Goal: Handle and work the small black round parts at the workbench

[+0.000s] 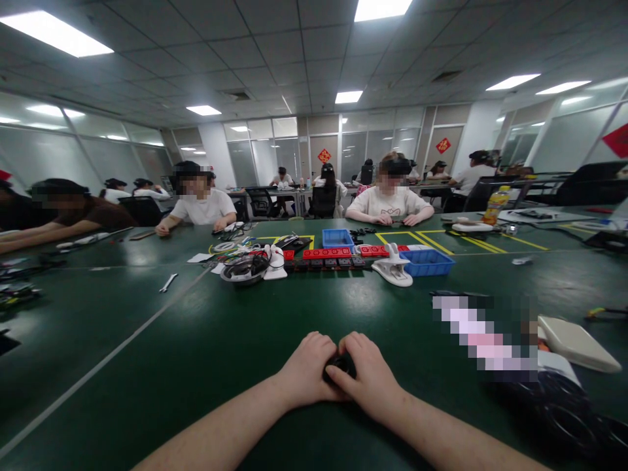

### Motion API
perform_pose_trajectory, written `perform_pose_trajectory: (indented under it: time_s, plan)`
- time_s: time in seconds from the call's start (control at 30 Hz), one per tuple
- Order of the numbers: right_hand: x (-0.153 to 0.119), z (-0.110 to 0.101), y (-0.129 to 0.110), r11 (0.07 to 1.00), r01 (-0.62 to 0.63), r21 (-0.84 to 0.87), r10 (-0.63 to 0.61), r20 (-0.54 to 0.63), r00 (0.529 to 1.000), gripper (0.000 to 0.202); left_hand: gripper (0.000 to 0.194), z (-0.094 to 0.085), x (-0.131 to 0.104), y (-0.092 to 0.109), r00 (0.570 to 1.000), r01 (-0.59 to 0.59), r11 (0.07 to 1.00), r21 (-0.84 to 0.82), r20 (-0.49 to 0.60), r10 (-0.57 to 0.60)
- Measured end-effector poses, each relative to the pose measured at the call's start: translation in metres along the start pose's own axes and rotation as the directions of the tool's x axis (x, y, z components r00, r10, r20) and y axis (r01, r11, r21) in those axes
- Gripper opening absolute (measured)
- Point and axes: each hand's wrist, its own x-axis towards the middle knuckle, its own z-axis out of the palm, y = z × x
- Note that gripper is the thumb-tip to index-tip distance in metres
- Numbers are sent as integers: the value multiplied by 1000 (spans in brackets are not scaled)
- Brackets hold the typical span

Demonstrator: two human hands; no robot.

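Low in the middle of the head view, my left hand (310, 367) and my right hand (367, 373) come together over the green table (235, 340). Between them is a small black object (342, 364), mostly covered by the fingers, so its kind cannot be told. The fingers of both hands are curled round it, and my right thumb lies across its front. Both forearms reach in from the bottom edge.
Ahead stand red and black strips (328, 253), a blue bin (426, 262), a white clamp (394, 267) and a cable coil (245, 268). A wrench (168, 282) lies left. At right are a pale case (579, 343) and black coils (564, 412). People sit across the table.
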Motion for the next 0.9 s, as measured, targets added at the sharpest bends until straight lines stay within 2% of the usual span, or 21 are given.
perform_pose_trajectory:
  time_s: [0.47, 0.57, 0.67, 0.77, 0.9]
  plan:
    - [0, -5, 0, 996, 65, 60, -69, 70, 995, 9, 37, 0, 1, -4, 999, -44, 999, -19, 17, 45]
    - [1, -10, 1, 986, 129, 108, -137, 77, 988, 9, 35, -1, 1, -9, 997, -76, 996, -51, 28, 77]
    - [3, -14, 1, 960, 221, 171, -235, 68, 970, 21, 29, -3, 0, -15, 992, -101, 987, -122, 56, 108]
    - [1, -15, -2, 919, 334, 209, -355, 70, 932, 27, 24, -3, 0, -20, 988, -118, 976, -183, 75, 133]
    - [-3, -9, -6, 851, 456, 263, -483, 45, 875, 23, 25, 1, 0, -25, 986, -127, 964, -235, 79, 149]
